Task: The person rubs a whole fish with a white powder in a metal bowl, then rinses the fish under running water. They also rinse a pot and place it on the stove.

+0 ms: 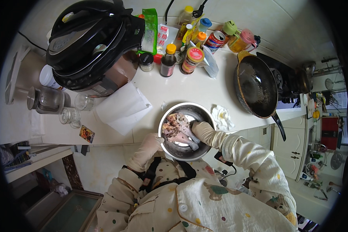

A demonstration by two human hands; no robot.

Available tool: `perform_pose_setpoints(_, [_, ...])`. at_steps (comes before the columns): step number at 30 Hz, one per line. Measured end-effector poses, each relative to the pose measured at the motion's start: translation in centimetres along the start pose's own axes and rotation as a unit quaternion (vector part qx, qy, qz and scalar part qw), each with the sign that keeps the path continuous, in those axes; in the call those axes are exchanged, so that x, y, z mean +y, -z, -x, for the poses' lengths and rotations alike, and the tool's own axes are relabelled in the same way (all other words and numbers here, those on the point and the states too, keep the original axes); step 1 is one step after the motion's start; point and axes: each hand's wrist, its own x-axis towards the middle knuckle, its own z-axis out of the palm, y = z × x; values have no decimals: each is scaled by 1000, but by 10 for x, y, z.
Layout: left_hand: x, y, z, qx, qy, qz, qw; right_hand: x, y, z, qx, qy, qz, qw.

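A round stainless steel bowl [187, 105] is at the front edge of the white countertop. Raw poultry legs [178, 130] with dark seasoning bits on them lie inside it. My left hand [155, 143], in a pale glove, grips the bowl's left rim. My right hand [203, 132], gloved too, reaches in over the right rim; its fingertips are beside the legs and partly hidden, so whether they hold a leg is unclear. Just right of the bowl lies a crumpled white tissue [222, 117].
A pressure cooker [95, 49] and white paper [123, 107] are at left, near glass mugs [71, 116]. Behind the bowl stand a sauce bottle [168, 62], a lidded jar [191, 61] and a seasoning jar [146, 62]. A frying pan [256, 87] is at right, its handle jutting past the counter edge.
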Motion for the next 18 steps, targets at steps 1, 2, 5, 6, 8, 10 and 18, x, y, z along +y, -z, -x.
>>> perform_pose_setpoints(1, [-1,0,0,-1,1,-8,1000,1,0,0,-21,8,-5,1000])
perform_pose_setpoints(2, [-1,0,0,-4,-4,-11,1000,3,0,0,-42,14,-11,999])
perform_pose_setpoints(5, [-2,0,-2,4,17,10,1000,7,9,1,-76,19,-53,996])
perform_pose_setpoints(6, [-2,1,-2,5,23,10,1000,8,13,3,-92,0,-76,993])
perform_pose_setpoints(8, [-1,1,-4,1,43,10,999,8,24,5,-47,-30,-155,986])
perform_pose_setpoints(10, [-1,2,-4,-2,37,-7,999,5,32,9,-41,-48,-254,965])
perform_pose_setpoints(18, [3,1,0,-3,23,-2,1000,6,11,20,62,-33,-482,873])
